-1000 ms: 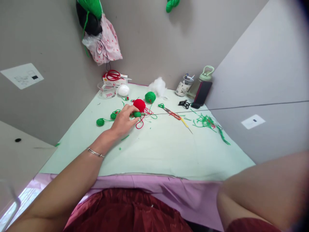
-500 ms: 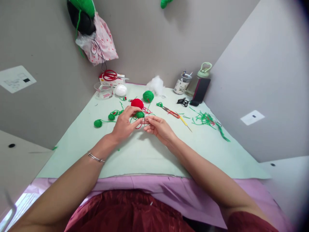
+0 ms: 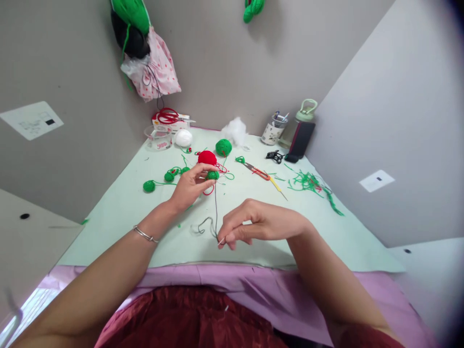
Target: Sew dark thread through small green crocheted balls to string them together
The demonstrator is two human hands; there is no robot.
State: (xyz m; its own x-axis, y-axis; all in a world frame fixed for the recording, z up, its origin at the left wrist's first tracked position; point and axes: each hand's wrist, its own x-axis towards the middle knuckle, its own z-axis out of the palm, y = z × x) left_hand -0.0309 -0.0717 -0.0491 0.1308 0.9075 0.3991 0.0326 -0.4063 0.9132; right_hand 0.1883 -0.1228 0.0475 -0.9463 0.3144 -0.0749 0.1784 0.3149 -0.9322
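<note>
Between the thumb and fingers of my left hand (image 3: 191, 187) is a small green crocheted ball (image 3: 212, 175), held above the table. A dark thread (image 3: 216, 208) runs from it down to my right hand (image 3: 250, 224), which pinches a thin needle (image 3: 221, 242) near the front of the table. Loose thread curls to the left of my right fingers. Just behind the held ball sits a red yarn ball (image 3: 207, 158), with red strands beside it. Several small green balls, among them one at the far left (image 3: 149, 186), lie left of my left hand.
Scissors with orange handles (image 3: 260, 173) and a yellow-handled crochet hook (image 3: 278, 188) lie right of centre. Green yarn scraps (image 3: 310, 182) spread at the right. Behind stand a green yarn ball (image 3: 224, 147), white stuffing (image 3: 235, 131), a pen cup (image 3: 273, 130) and a bottle (image 3: 303, 116).
My right hand has moved from beside the green ball down toward me with the needle, drawing the dark thread out long. My left hand still holds the ball in nearly the same place.
</note>
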